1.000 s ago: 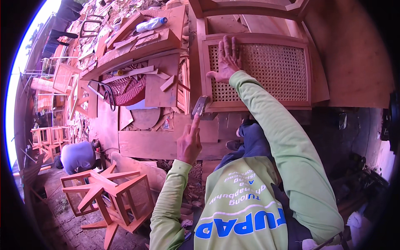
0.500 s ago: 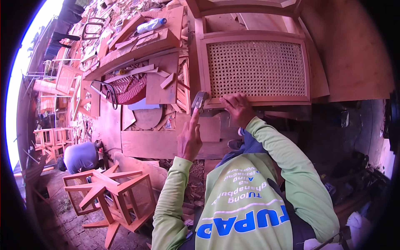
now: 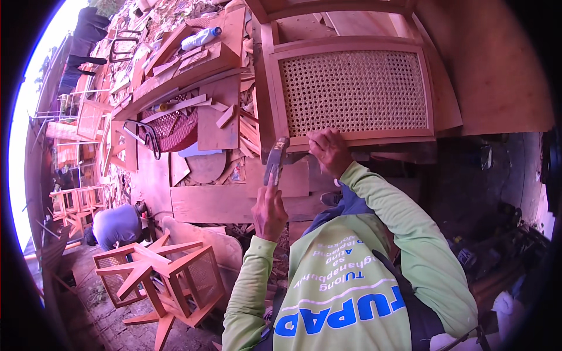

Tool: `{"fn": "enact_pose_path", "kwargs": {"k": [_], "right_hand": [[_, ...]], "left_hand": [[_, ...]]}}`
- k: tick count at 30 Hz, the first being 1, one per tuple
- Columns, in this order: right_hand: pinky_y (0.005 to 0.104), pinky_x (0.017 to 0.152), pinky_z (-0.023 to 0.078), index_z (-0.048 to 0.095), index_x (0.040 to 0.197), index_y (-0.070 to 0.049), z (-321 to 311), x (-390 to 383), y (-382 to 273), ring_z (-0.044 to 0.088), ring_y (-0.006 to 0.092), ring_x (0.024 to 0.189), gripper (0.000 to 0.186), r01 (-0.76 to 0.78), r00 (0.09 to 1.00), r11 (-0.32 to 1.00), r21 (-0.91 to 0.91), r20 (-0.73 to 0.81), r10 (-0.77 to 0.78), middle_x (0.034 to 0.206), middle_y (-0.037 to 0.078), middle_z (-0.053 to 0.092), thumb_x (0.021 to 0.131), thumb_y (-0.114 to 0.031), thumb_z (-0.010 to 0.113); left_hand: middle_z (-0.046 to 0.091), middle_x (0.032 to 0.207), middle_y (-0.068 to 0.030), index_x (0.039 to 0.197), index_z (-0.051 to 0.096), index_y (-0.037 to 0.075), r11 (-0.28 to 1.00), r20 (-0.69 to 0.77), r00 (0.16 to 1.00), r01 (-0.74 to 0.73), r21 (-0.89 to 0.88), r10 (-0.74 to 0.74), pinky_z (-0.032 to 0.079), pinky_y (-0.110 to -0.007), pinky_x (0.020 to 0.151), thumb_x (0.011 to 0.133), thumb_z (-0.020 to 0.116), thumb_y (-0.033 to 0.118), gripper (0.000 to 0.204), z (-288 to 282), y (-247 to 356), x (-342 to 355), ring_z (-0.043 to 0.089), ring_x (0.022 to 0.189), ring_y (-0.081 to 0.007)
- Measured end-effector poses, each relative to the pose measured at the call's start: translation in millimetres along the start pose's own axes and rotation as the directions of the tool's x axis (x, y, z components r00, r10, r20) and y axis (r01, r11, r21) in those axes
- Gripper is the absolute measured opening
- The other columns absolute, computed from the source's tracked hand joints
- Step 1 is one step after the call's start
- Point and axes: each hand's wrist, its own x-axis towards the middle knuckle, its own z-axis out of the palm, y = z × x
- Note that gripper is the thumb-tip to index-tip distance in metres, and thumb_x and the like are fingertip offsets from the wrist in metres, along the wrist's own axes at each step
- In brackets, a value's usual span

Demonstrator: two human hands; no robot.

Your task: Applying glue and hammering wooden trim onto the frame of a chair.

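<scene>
My left hand [image 3: 270,215] is closed on the handle of a hammer [image 3: 275,161], index finger stretched along it. The hammer's metal head is raised by the near left corner of a wooden chair frame [image 3: 351,141]. This frame surrounds a woven cane panel [image 3: 354,90] with an open hexagonal mesh. My right hand [image 3: 331,153] grips the frame's near rail, its curled fingers over the top, to the right of the hammer. Whether anything small sits between those fingers is hidden.
Wood scraps and a plastic bottle [image 3: 201,38] lie on a bench at the far left, above a red woven basket [image 3: 175,131]. Upturned chair frames [image 3: 167,275] stand at lower left, near a crouching person [image 3: 117,227]. A plywood sheet [image 3: 492,70] lies at right.
The hammer has tilted upright, its head lifting off the frame's corner. My right hand keeps its place on the rail. The whole view has shifted slightly.
</scene>
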Motion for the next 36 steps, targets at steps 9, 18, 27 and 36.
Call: {"fn": "enact_pose_path", "kwargs": {"k": [9, 18, 27, 36], "right_hand": [[0.0452, 0.099, 0.048, 0.067, 0.101, -0.001, -3, 1, -2, 0.059, 0.028, 0.112, 0.03, 0.024, 1.0, 1.0, -0.01, -0.011, -0.024, 0.121, 0.011, 0.063, 0.073, -0.012, 0.068], [0.0459, 0.1, 0.048, 0.067, 0.103, 0.0, 0, 0, -2, 0.059, 0.0291, 0.11, 0.029, 0.016, 1.0, 1.0, 0.001, -0.018, -0.016, 0.12, 0.012, 0.063, 0.076, -0.01, 0.069], [0.0443, 0.101, 0.048, 0.066, 0.101, -0.001, 1, -1, 0, 0.059, 0.0293, 0.11, 0.028, 0.002, 0.999, 1.0, 0.024, -0.045, -0.001, 0.117, 0.011, 0.063, 0.075, -0.009, 0.069], [0.0456, 0.097, 0.047, 0.064, 0.111, 0.0, -15, 19, -8, 0.058, 0.0331, 0.109, 0.035, -0.133, 0.991, 0.976, 0.174, 0.052, 0.126, 0.118, 0.013, 0.06, 0.081, -0.013, 0.077]], "left_hand": [[0.062, 0.096, -0.0229, 0.15, 0.047, 0.009, 0.997, -0.016, 0.999, 0.041, -0.067, -0.042, 0.052, -0.05, 0.066, 0.095, 0.062, -0.004, 0.059, 2, 5, -2, 0.064, 0.079, -0.046], [0.063, 0.098, -0.0239, 0.155, 0.042, 0.009, 0.996, 0.043, 0.996, 0.079, -0.04, -0.077, 0.051, -0.052, 0.067, 0.094, 0.061, -0.005, 0.065, 8, 4, 1, 0.063, 0.081, -0.0466], [0.063, 0.099, -0.0261, 0.142, 0.049, 0.004, 0.998, -0.122, 0.991, 0.056, -0.034, -0.06, 0.051, -0.052, 0.07, 0.095, 0.06, -0.005, 0.049, -5, 9, 3, 0.063, 0.082, -0.0473], [0.064, 0.101, -0.0237, 0.151, 0.046, 0.008, 0.998, -0.071, 0.995, 0.065, 0.011, -0.064, 0.052, -0.051, 0.072, 0.095, 0.059, -0.005, 0.059, 4, 3, 7, 0.065, 0.086, -0.0445]]}}
